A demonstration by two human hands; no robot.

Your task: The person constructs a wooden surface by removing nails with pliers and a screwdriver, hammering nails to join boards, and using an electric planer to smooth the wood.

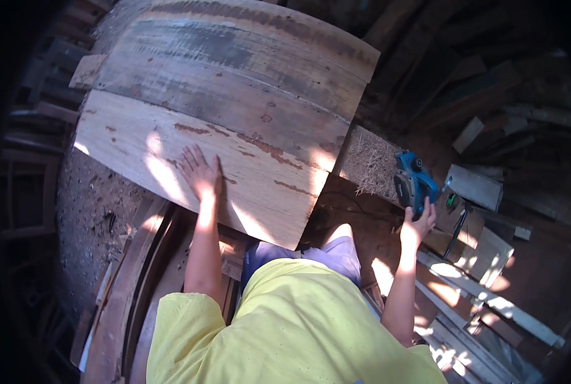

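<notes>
The left hand [201, 174] is open, palm down, its fingers spread flat on the pale near board [266, 166] of a wide wooden panel [234, 80], close to the edge nearest the person. The right hand [420, 223] is at the near end of a blue power planer [413, 182], its fingers at the tool's rear; whether they are closed around the handle, I cannot tell. The planer sits off the panel's right side, apart from it, with curled wood shavings [372, 157] heaped just beside it, between tool and panel. The near board has reddish-brown patches and bright spots of sunlight; the boards beyond it are greyer, with dark streaks and stains. To the right of the planer lie a pale wooden block [474, 185] and a small green object [451, 200] too small to make out. The person wears a yellow shirt [298, 320] and purplish shorts [333, 256], and stands at the panel's near edge. At the lower right, long sunlit planks [490, 299] lie across one another; at the lower left, long timbers [122, 313] run beside bare, gritty ground [93, 205]. More wood pieces fill the dim upper right.
</notes>
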